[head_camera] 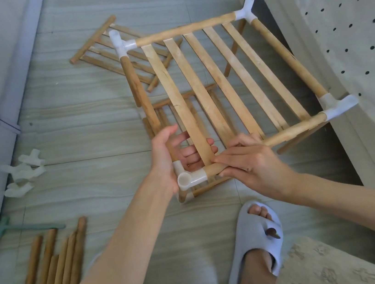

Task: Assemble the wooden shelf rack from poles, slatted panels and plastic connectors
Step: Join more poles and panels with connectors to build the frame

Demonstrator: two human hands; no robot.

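A person stands over a partly built wooden shelf rack (219, 84) on a pale plank floor (82, 122), seen from above. The rack's top slatted panel (221, 81) is framed by round poles joined at each corner by white plastic connectors. The left hand (169, 154) reaches under the near left edge of the panel, fingers loosely curved beneath the slats beside the near corner connector (190, 178); whether it truly grasps anything cannot be told. The right hand (249, 160) grasps the near front pole (214, 169) just beside that connector, thumb and fingers wrapped round it. A second slatted panel sits lower in the rack. A spare slatted panel (118, 52) lies flat on the floor beyond. Loose connectors (23, 172) lie to the left, and a bundle of spare poles (53, 273) lies at lower left. A foot in a grey slipper (255, 240) stands near a rug (325, 269)
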